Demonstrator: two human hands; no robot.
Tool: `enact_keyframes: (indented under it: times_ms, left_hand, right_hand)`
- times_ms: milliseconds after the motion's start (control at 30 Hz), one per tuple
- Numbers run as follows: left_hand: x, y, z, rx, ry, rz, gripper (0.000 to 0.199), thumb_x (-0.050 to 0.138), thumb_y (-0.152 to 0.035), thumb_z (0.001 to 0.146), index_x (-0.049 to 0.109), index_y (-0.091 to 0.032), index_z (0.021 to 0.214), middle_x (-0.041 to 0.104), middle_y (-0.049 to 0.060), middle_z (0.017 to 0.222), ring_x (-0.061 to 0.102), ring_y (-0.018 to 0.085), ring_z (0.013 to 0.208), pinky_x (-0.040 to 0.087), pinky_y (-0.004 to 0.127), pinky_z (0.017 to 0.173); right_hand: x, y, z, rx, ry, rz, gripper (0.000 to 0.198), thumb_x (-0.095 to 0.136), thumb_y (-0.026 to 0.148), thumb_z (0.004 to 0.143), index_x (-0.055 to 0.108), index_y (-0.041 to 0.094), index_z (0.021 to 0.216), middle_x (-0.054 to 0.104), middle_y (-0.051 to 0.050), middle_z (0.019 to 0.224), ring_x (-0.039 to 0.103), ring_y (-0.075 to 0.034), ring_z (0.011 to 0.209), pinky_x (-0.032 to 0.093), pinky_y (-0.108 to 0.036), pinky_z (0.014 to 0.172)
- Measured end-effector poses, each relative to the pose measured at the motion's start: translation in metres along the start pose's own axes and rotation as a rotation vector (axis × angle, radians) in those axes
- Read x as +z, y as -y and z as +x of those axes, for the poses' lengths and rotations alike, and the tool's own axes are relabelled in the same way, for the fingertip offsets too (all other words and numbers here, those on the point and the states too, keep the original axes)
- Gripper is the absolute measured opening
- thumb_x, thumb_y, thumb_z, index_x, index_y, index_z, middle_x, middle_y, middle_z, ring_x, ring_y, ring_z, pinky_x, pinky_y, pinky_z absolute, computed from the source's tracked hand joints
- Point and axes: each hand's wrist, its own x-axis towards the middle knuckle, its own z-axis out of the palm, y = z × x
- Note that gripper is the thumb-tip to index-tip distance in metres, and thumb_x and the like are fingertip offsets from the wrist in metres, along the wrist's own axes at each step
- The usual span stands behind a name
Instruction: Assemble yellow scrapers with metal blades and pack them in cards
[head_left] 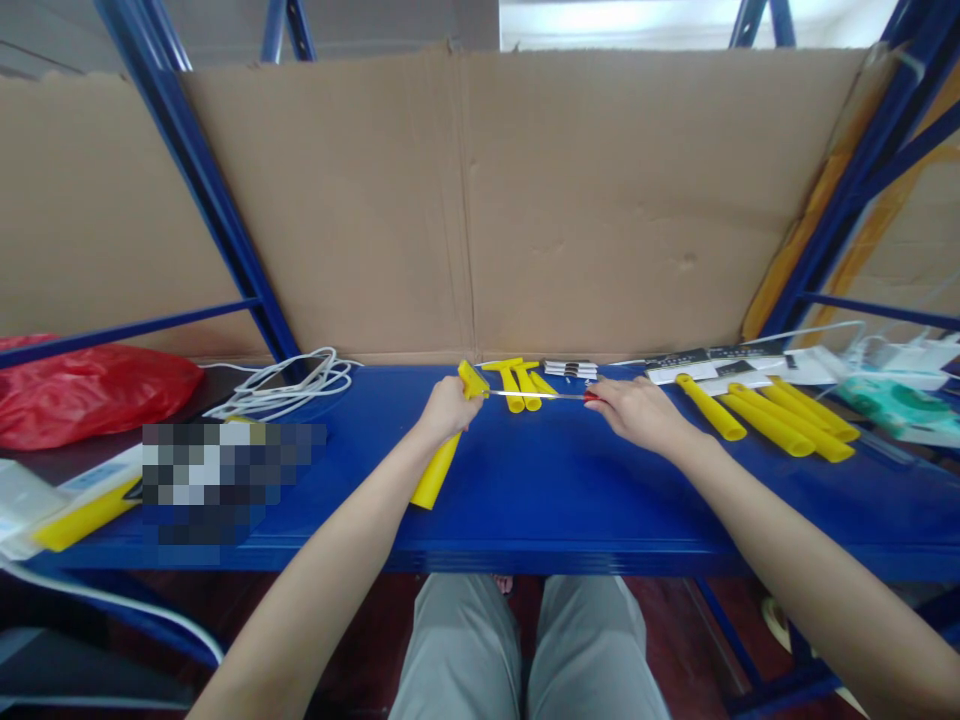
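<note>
My left hand [451,408] is wrapped round a yellow scraper [435,475], its head upright above the fist and its tube-like handle slanting down to the left. In my right hand [636,410] is a screwdriver [574,397] with a red grip. Its thin metal shaft runs level to the left and appears to meet the scraper's head; the tip's exact contact is too small to make out. Behind the shaft lie several yellow T-shaped scrapers [512,387]. A small stack of black-and-white packs [570,370] sits just beyond them.
Several yellow handles [765,420] lie on the blue shelf [555,500] at right, near flat packages [679,365] and a green-white packet [900,405]. At left are a white cable coil [300,385], a red bag [90,390] and another yellow handle [90,515]. Cardboard [600,200] closes the back.
</note>
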Motion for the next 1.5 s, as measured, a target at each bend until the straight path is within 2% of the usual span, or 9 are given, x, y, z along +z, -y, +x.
enact_keyframes:
  times_ms: [167, 267, 500, 633, 767, 1067, 1200, 1333, 1500]
  left_hand:
    - [-0.001, -0.001, -0.001, 0.004, 0.013, 0.067, 0.017, 0.056, -0.019, 0.079, 0.067, -0.007, 0.082, 0.067, 0.007, 0.06, 0.061, 0.014, 0.047, 0.04, 0.02, 0.045]
    - [0.0, -0.001, -0.001, 0.001, 0.022, 0.076, 0.018, 0.056, -0.019, 0.079, 0.067, -0.007, 0.085, 0.069, 0.009, 0.066, 0.063, 0.016, 0.05, 0.04, 0.02, 0.045]
    - [0.0, -0.002, -0.001, -0.002, 0.024, 0.127, 0.024, 0.055, -0.024, 0.081, 0.067, -0.006, 0.091, 0.071, 0.014, 0.075, 0.068, 0.02, 0.062, 0.043, 0.021, 0.05]
    - [-0.001, 0.001, 0.002, -0.021, 0.004, 0.181, 0.028, 0.054, -0.026, 0.082, 0.067, -0.005, 0.096, 0.071, 0.015, 0.078, 0.069, 0.022, 0.069, 0.045, 0.022, 0.054]
    - [-0.001, 0.0, 0.002, -0.014, 0.021, 0.192, 0.027, 0.054, -0.025, 0.083, 0.067, -0.005, 0.096, 0.071, 0.015, 0.079, 0.069, 0.021, 0.067, 0.045, 0.021, 0.053]
    - [-0.001, -0.004, -0.002, 0.025, 0.053, 0.198, 0.025, 0.053, -0.024, 0.082, 0.068, -0.006, 0.091, 0.071, 0.014, 0.074, 0.067, 0.019, 0.06, 0.043, 0.021, 0.049]
    - [0.001, -0.004, -0.002, 0.021, 0.047, 0.284, 0.027, 0.053, -0.024, 0.082, 0.068, -0.005, 0.096, 0.071, 0.015, 0.076, 0.068, 0.021, 0.064, 0.045, 0.022, 0.055]
    - [0.001, -0.002, -0.001, 0.038, 0.052, 0.301, 0.028, 0.053, -0.022, 0.083, 0.067, -0.006, 0.1, 0.071, 0.015, 0.079, 0.069, 0.021, 0.068, 0.047, 0.022, 0.06]
    - [0.0, -0.003, -0.002, 0.031, 0.06, 0.287, 0.027, 0.053, -0.024, 0.083, 0.068, -0.006, 0.097, 0.071, 0.014, 0.073, 0.068, 0.02, 0.066, 0.046, 0.022, 0.058]
  right_hand:
    - [0.0, 0.003, -0.001, 0.055, 0.069, -0.004, 0.025, 0.047, 0.035, 0.09, 0.056, 0.017, 0.104, 0.071, -0.009, 0.093, 0.064, -0.024, 0.08, 0.037, -0.028, 0.059]
    - [0.001, 0.001, -0.002, 0.065, 0.081, -0.046, 0.019, 0.049, 0.03, 0.088, 0.056, 0.017, 0.1, 0.071, -0.008, 0.087, 0.064, -0.023, 0.074, 0.036, -0.028, 0.055]
    - [0.004, 0.0, -0.002, 0.012, 0.001, 0.01, 0.022, 0.043, 0.032, 0.092, 0.061, 0.02, 0.093, 0.07, -0.009, 0.097, 0.064, -0.023, 0.091, 0.042, -0.028, 0.067]
    - [0.006, 0.003, -0.001, 0.032, 0.036, 0.064, 0.019, 0.046, 0.033, 0.09, 0.058, 0.02, 0.098, 0.071, -0.008, 0.094, 0.065, -0.021, 0.081, 0.041, -0.028, 0.062]
    - [0.006, 0.003, -0.001, 0.066, 0.049, 0.043, 0.013, 0.051, 0.029, 0.087, 0.054, 0.02, 0.095, 0.07, -0.006, 0.086, 0.064, -0.02, 0.07, 0.036, -0.027, 0.054]
    - [-0.001, 0.0, -0.002, 0.04, 0.074, 0.049, 0.018, 0.047, 0.027, 0.087, 0.063, 0.02, 0.09, 0.071, -0.008, 0.096, 0.064, -0.022, 0.083, 0.041, -0.028, 0.064]
    - [-0.004, 0.004, -0.001, 0.027, 0.151, 0.165, 0.022, 0.046, 0.029, 0.087, 0.063, 0.019, 0.079, 0.07, -0.007, 0.082, 0.062, -0.02, 0.072, 0.04, -0.028, 0.06]
    - [0.001, 0.006, -0.001, 0.024, 0.257, 0.428, 0.029, 0.044, 0.037, 0.088, 0.057, 0.019, 0.069, 0.062, -0.004, 0.062, 0.053, -0.015, 0.055, 0.036, -0.027, 0.053]
    - [0.015, -0.002, -0.002, 0.048, 0.23, 0.674, 0.022, 0.054, 0.041, 0.079, 0.047, 0.02, 0.076, 0.058, 0.0, 0.065, 0.051, -0.014, 0.057, 0.038, -0.026, 0.054]
